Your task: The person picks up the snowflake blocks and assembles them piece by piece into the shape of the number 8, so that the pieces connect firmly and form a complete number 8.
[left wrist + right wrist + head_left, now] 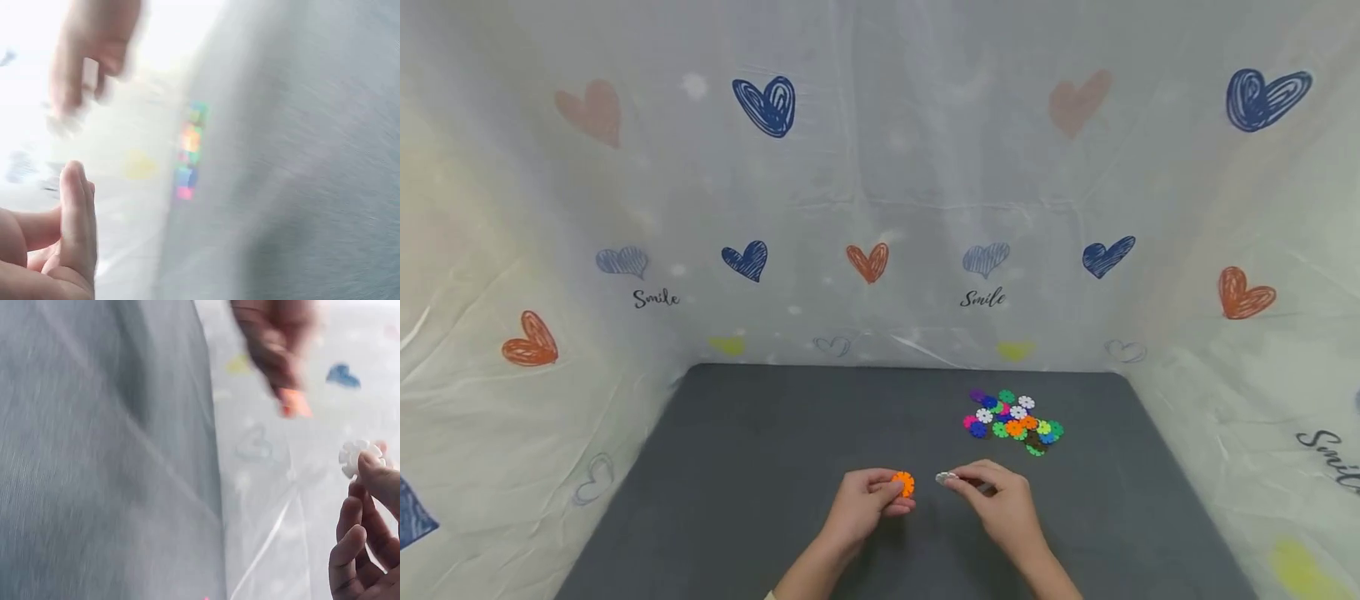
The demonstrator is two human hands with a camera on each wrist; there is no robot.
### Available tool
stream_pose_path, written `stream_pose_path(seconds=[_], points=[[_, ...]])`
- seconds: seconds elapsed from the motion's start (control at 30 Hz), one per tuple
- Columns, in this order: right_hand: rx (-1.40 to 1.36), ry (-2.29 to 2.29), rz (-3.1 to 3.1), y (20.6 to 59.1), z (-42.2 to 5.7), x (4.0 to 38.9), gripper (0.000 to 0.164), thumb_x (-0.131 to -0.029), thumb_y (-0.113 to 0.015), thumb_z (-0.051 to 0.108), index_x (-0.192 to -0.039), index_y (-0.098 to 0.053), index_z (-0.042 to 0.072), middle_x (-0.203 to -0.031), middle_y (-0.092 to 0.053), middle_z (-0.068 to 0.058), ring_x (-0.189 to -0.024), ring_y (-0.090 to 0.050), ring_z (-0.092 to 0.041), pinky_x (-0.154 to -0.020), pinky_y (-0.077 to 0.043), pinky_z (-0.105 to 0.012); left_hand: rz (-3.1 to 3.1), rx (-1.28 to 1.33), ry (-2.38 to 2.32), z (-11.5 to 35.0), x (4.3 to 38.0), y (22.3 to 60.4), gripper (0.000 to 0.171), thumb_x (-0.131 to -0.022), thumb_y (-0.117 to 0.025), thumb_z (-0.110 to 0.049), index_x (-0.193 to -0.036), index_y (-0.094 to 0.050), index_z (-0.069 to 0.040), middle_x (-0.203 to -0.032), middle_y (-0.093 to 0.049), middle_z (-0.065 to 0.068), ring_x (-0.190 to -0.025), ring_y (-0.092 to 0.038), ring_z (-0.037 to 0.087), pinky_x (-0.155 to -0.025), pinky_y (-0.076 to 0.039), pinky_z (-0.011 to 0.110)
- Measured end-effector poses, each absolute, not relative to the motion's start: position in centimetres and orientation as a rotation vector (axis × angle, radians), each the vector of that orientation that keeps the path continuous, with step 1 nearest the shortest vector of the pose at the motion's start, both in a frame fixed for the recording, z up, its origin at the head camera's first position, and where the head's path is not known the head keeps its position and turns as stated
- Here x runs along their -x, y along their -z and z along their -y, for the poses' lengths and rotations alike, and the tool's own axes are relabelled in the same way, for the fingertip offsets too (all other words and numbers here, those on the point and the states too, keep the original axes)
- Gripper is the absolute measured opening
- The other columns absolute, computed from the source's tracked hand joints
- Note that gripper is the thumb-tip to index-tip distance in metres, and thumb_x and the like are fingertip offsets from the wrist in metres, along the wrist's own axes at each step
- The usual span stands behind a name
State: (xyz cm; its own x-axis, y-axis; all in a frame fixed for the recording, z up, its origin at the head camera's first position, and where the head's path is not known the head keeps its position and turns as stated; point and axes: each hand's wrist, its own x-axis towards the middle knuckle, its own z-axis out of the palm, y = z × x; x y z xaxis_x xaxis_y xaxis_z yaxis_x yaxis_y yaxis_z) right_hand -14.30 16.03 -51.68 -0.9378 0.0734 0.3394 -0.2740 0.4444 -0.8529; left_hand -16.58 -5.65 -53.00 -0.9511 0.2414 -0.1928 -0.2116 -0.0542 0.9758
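Between thumb and fingers my left hand pinches an orange notched disc, its flat face turned toward the head camera. To the right, my right hand pinches a white notched disc, which looks tilted nearly edge-on in the head view. A short gap separates the two discs, both held above the dark table. In the right wrist view the white disc shows its slotted rim under the thumb, and the orange disc is blurred. My left hand's fingers hide the orange disc in the left wrist view.
A loose pile of notched discs in several colours lies on the dark grey table, toward its back right. A pale curtain printed with hearts and "Smile" surrounds the table at the back and both sides.
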Motion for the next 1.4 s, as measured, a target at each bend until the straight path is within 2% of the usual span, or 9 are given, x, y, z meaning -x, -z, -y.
stream_pose_path(seconds=[0.1,0.2,0.3,0.43,0.53,0.77,1.0,1.2,1.4], points=[[-0.304,-1.444,2.336,51.2,-15.1,14.3,0.009,-0.083,-0.083,0.021,-0.085,-0.078,0.028,-0.083,-0.072,0.017,-0.067,-0.065,-0.003,-0.056,-0.054,-0.023,-1.904,-0.096,-2.107,6.0,16.3,51.0,0.028,-0.099,-0.065,-0.013,-0.116,-0.064,0.011,-0.096,-0.075,0.023,-0.078,-0.076,0.024,-0.073,-0.061,0.032],[-0.383,-1.380,2.299,51.0,-14.7,14.5,0.012,-0.083,-0.082,0.017,-0.085,-0.077,0.028,-0.083,-0.071,0.018,-0.067,-0.063,-0.002,-0.055,-0.053,-0.023,-1.872,-0.136,-2.133,5.6,16.0,49.8,0.027,-0.099,-0.065,-0.014,-0.111,-0.063,0.010,-0.089,-0.075,0.021,-0.072,-0.075,0.021,-0.070,-0.061,0.032],[-0.411,-1.384,2.279,50.7,-14.4,14.6,0.017,-0.080,-0.083,0.007,-0.084,-0.077,0.023,-0.081,-0.072,0.011,-0.066,-0.062,-0.004,-0.054,-0.052,-0.023,-1.819,-0.141,-2.142,5.4,15.7,49.3,0.026,-0.098,-0.067,-0.014,-0.108,-0.064,0.009,-0.084,-0.074,0.018,-0.066,-0.073,0.017,-0.068,-0.061,0.031],[-0.505,-1.376,2.242,50.3,-14.2,14.8,0.021,-0.076,-0.084,0.000,-0.085,-0.078,0.019,-0.081,-0.073,0.004,-0.063,-0.059,-0.006,-0.054,-0.049,-0.020,-1.786,-0.146,-2.131,5.6,15.6,48.7,0.025,-0.097,-0.068,-0.014,-0.106,-0.064,0.010,-0.085,-0.073,0.022,-0.064,-0.072,0.016,-0.066,-0.061,0.030],[-0.612,-1.343,2.192,50.1,-14.3,15.2,0.020,-0.076,-0.084,0.002,-0.087,-0.078,0.019,-0.082,-0.073,0.006,-0.063,-0.057,-0.004,-0.053,-0.046,-0.016,-1.787,-0.156,-2.120,5.7,15.6,48.2,0.023,-0.097,-0.068,-0.011,-0.104,-0.064,0.010,-0.085,-0.073,0.025,-0.063,-0.072,0.016,-0.066,-0.061,0.030],[-0.749,-1.275,2.168,50.0,-14.4,15.5,0.018,-0.076,-0.084,-0.001,-0.085,-0.079,0.013,-0.083,-0.072,0.008,-0.068,-0.062,-0.003,-0.060,-0.050,-0.012,-1.779,-0.188,-2.096,5.5,15.8,48.3,0.018,-0.097,-0.066,-0.007,-0.100,-0.061,0.010,-0.078,-0.073,0.016,-0.061,-0.071,0.015,-0.064,-0.061,0.029],[-0.634,-1.212,2.313,51.2,-14.2,15.2,0.014,-0.078,-0.085,0.013,-0.086,-0.077,0.021,-0.081,-0.068,0.016,-0.061,-0.050,0.003,-0.053,-0.044,-0.014,-1.899,-0.267,-1.981,5.8,15.4,50.2,0.028,-0.098,-0.067,-0.013,-0.120,-0.059,0.001,-0.086,-0.072,0.016,-0.067,-0.070,0.016,-0.064,-0.060,0.030],[-0.569,-1.378,2.392,52.4,-14.6,15.4,0.017,-0.080,-0.085,0.015,-0.094,-0.076,0.020,-0.085,-0.073,0.012,-0.070,-0.062,0.001,-0.058,-0.055,-0.022,-2.039,-0.341,-1.978,5.8,15.4,51.4,0.018,-0.091,-0.075,-0.011,-0.103,-0.070,0.001,-0.085,-0.071,0.011,-0.067,-0.069,0.014,-0.065,-0.060,0.029],[-0.302,-1.312,2.512,53.2,-18.4,17.6,0.018,-0.083,-0.084,0.016,-0.099,-0.077,0.020,-0.089,-0.076,0.005,-0.078,-0.067,-0.007,-0.063,-0.055,-0.024,-2.085,-0.125,-2.060,6.1,15.3,52.1,0.016,-0.087,-0.079,-0.012,-0.096,-0.072,0.001,-0.085,-0.074,0.013,-0.064,-0.072,0.016,-0.064,-0.060,0.028]])
